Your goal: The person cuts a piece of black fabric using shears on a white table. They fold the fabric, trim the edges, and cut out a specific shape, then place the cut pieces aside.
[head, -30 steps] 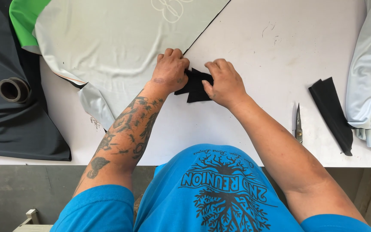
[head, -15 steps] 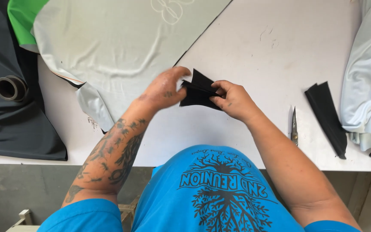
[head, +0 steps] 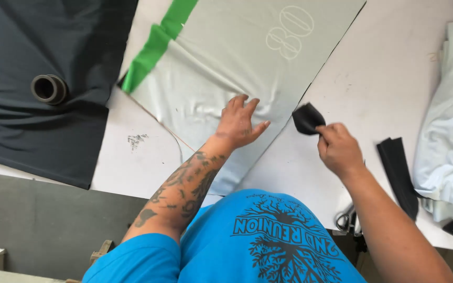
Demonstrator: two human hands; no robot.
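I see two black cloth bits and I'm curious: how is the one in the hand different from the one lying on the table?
The small black cloth piece is pinched in the right hand and lifted; the long black strip lies flat on the white table, untouched. The held piece looks short and folded; the strip looks longer and narrow. Both are black fabric.

Fabric roll point(head: 48, 88) lies left of shirt panel point(head: 237, 68); scissors point(head: 348, 220) lie right.
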